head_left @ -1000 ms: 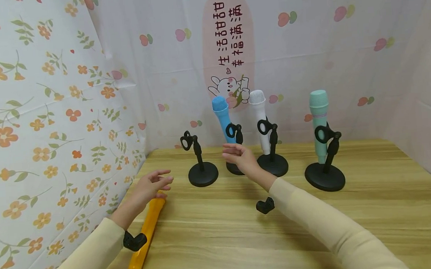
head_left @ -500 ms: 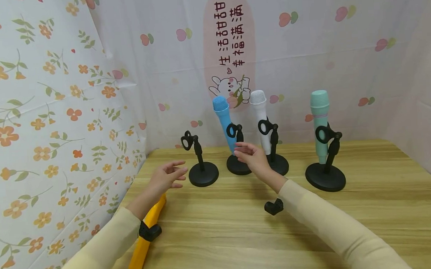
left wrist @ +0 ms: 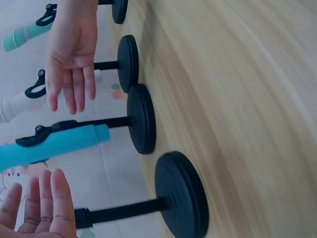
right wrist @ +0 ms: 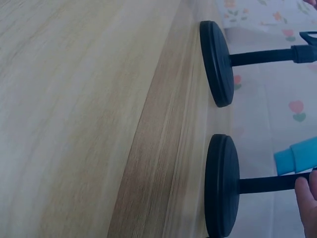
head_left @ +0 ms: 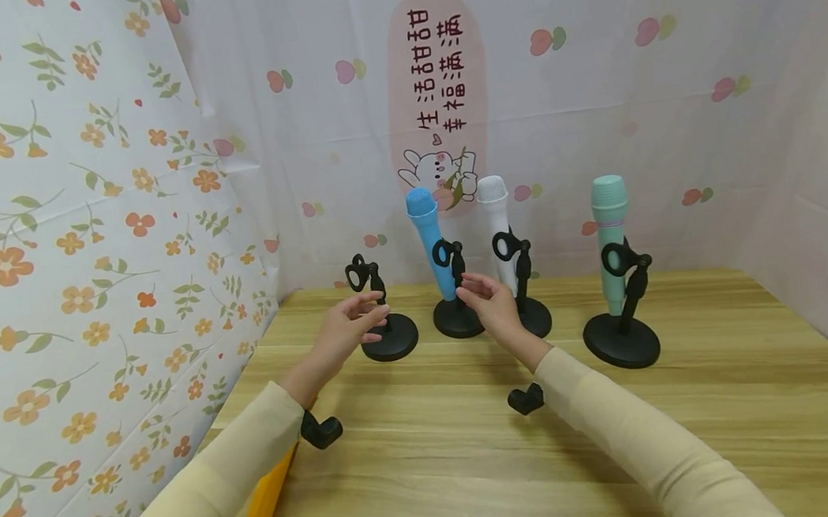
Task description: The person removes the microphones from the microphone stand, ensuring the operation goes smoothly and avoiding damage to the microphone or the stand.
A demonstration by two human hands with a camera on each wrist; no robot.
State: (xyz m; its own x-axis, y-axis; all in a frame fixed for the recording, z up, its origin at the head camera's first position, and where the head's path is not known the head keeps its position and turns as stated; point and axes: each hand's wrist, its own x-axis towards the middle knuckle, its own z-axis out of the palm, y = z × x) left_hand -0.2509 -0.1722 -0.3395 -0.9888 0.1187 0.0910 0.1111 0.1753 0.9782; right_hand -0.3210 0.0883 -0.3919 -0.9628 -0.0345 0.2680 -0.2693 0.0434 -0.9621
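My left hand (head_left: 350,326), fingers loosely extended, hovers in front of a black microphone stand (head_left: 394,339) whose clip holds no microphone. My right hand (head_left: 495,309) hangs near the stand of the blue microphone (head_left: 430,230); in the left wrist view its fingers point down, relaxed, with nothing in them. The right wrist view has those fingertips overlapping the post of that stand (right wrist: 267,184). The blue microphone leans in its black clip. A white microphone (head_left: 493,194) stands in another clip, partly behind my right hand. An orange microphone (head_left: 268,497) lies on the table, partly hidden by my left forearm.
On the right, a mint-green microphone (head_left: 608,207) sits in its own stand (head_left: 621,341). All stand on a wood-grain table (head_left: 427,479). A flowered cloth (head_left: 99,230) borders the left side, and a printed curtain (head_left: 333,97) hangs behind.
My left hand has moved right and away from the orange microphone to the stand without a microphone. My right hand has shifted slightly right. The microphones stay where they were.
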